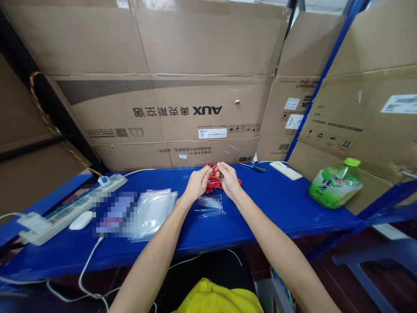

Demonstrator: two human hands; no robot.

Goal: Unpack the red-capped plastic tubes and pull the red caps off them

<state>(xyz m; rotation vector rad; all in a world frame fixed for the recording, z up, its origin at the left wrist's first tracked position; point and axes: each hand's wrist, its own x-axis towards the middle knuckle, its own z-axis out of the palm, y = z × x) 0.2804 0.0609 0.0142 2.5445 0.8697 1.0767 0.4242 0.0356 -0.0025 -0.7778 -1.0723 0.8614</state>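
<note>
Over a pile of small red pieces [214,184] on the blue table, my left hand [198,183] and my right hand [228,178] are close together. Both have their fingers pinched. Whatever lies between the fingertips is too small and hidden to make out. Just in front of the pile, several thin, clear or metallic rods [210,202] lie side by side. Parts of the red pile are covered by my fingers.
Clear plastic bags [156,213], a blurred phone-like rectangle [117,213] and a white power strip [76,204] lie left. At right are a green-handled screwdriver [257,168], a white phone [286,171] and a green bottle [335,184]. Cardboard [176,56] walls the back.
</note>
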